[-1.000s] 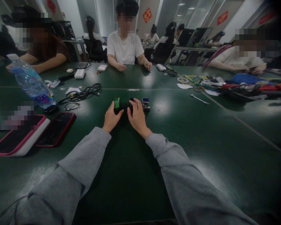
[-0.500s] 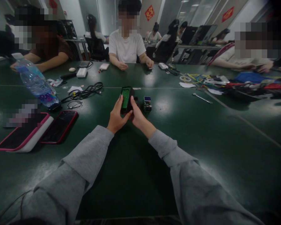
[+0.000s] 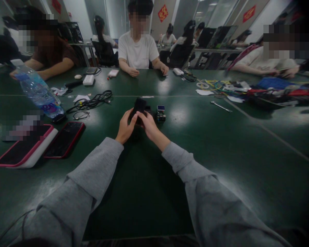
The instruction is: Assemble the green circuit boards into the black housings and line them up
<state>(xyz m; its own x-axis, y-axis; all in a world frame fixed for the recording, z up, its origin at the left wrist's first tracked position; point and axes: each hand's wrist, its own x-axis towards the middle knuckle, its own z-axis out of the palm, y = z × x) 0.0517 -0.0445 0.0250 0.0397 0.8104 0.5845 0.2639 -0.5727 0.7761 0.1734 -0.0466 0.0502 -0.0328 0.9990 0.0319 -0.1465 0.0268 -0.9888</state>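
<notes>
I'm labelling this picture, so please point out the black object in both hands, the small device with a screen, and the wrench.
Black object (image 3: 140, 104): head view, on its uncovered upper part.
Small device with a screen (image 3: 161, 114): head view, on its middle.
Wrench (image 3: 221, 106): head view, mid-shaft.

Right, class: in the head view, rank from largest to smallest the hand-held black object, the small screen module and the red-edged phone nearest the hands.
1. Red-edged phone, though nearer the camera
2. Black object, partly hidden
3. Small screen module

Left hand, right hand, holding black case
</notes>
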